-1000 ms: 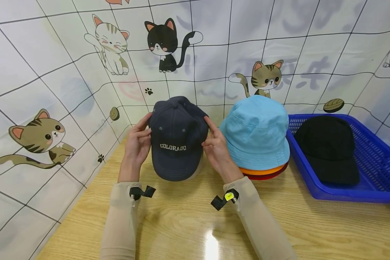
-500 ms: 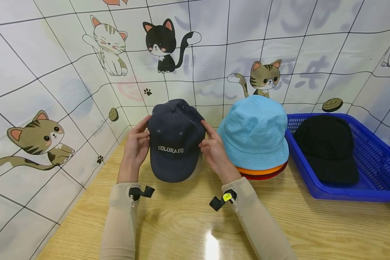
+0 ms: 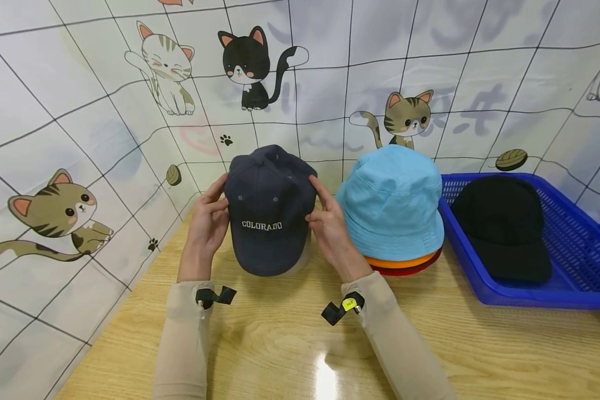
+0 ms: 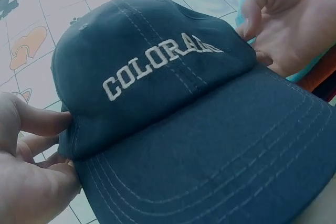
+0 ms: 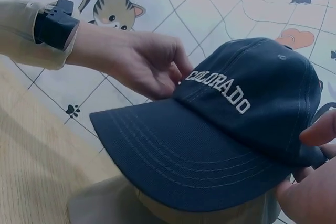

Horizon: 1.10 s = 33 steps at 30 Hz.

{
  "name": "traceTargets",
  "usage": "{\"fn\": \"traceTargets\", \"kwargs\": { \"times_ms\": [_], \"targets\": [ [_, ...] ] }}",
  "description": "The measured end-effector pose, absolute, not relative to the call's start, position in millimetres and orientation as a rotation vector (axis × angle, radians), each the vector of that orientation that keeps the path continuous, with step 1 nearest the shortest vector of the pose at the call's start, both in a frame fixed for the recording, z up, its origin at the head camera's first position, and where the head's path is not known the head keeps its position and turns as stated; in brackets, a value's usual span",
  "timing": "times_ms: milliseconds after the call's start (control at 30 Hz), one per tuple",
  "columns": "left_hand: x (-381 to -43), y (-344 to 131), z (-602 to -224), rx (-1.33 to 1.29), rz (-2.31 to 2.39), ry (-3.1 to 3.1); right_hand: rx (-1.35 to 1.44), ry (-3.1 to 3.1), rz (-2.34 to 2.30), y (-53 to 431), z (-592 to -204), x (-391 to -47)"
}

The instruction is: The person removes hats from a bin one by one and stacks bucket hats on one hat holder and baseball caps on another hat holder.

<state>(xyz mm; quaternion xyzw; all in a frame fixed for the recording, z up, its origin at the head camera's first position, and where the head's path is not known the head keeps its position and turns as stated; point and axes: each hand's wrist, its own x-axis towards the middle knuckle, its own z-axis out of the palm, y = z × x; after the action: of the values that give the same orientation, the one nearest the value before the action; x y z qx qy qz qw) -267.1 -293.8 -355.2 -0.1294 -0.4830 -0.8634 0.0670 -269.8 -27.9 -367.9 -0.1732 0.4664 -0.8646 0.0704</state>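
A navy baseball cap [image 3: 266, 200] with white COLORADO lettering faces the camera, brim down, in the head view. My left hand [image 3: 206, 228] grips its left side between thumb and fingers. On the opposite side, my right hand [image 3: 331, 230] pinches the cap near the brim's end. The left wrist view shows both the left hand [image 4: 31, 166] and the right hand [image 4: 299, 24] at the cap's edges. Under the brim, a beige rounded item [image 5: 102, 203] shows in the right wrist view; most of it is hidden by the cap.
Right of the cap stands a light blue bucket hat [image 3: 395, 205], stacked on orange and dark red hats. A blue plastic basket [image 3: 580, 244] holding a black cap [image 3: 505, 228] lies farther right. A cat-patterned sheet [image 3: 325, 83] rises behind the wooden table [image 3: 275, 344].
The navy cap dipped a little, then rose slightly between the two hands. Both hands keep their hold on its sides. The stacked hats and basket stay put.
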Motion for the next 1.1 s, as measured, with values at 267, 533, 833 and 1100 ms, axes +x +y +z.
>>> {"fn": "traceTargets", "kwargs": {
  "times_ms": [267,533,833,1100],
  "targets": [
    [-266.8,-294.8,-354.6,-0.309,-2.446,-1.662,-0.445,1.337,-2.562,-27.4,-372.8,-273.7],
    [-271.0,-292.1,-359.1,-0.222,-2.395,-1.748,-0.404,1.396,-2.545,-29.1,-376.6,-277.0],
    [-273.6,-293.3,-363.7,-0.172,-2.309,-1.817,-0.361,1.482,-2.503,-30.3,-378.5,-278.6],
    [-277.4,-297.5,-370.8,-0.185,-2.27,-1.842,-0.351,1.675,-2.454,-33.2,-381.5,-279.7]
  ]
}}
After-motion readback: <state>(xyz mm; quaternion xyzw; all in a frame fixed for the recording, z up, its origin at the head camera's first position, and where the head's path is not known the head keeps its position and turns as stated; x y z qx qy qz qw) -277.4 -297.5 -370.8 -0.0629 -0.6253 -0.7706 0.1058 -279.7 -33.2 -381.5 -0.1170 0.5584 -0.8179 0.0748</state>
